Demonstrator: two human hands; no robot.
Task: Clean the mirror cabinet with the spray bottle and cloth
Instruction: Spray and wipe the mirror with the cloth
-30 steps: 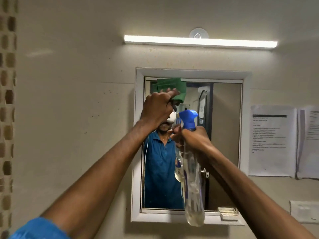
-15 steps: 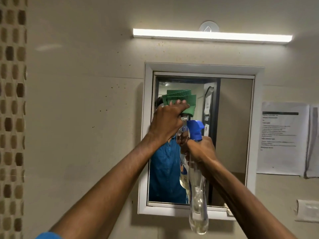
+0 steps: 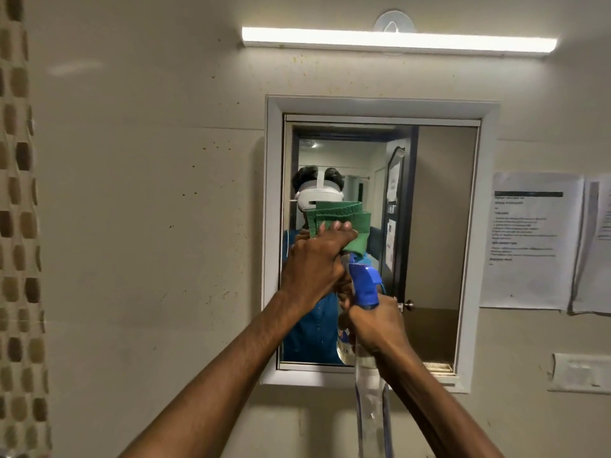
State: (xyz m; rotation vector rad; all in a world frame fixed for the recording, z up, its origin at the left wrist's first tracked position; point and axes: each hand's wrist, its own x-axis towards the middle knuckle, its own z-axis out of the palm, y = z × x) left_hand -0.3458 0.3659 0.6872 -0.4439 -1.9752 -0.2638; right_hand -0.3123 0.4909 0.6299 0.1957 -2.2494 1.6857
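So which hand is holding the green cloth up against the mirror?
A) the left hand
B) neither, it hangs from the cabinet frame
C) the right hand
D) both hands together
A: the left hand grips the green cloth at the mirror, while the right hand holds the spray bottle.

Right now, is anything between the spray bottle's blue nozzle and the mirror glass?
Partly, it seems. The left hand holds the folded green cloth against the white-framed mirror, just above and left of the clear spray bottle's blue nozzle, gripped by the right hand. Glass further right looks unobstructed.
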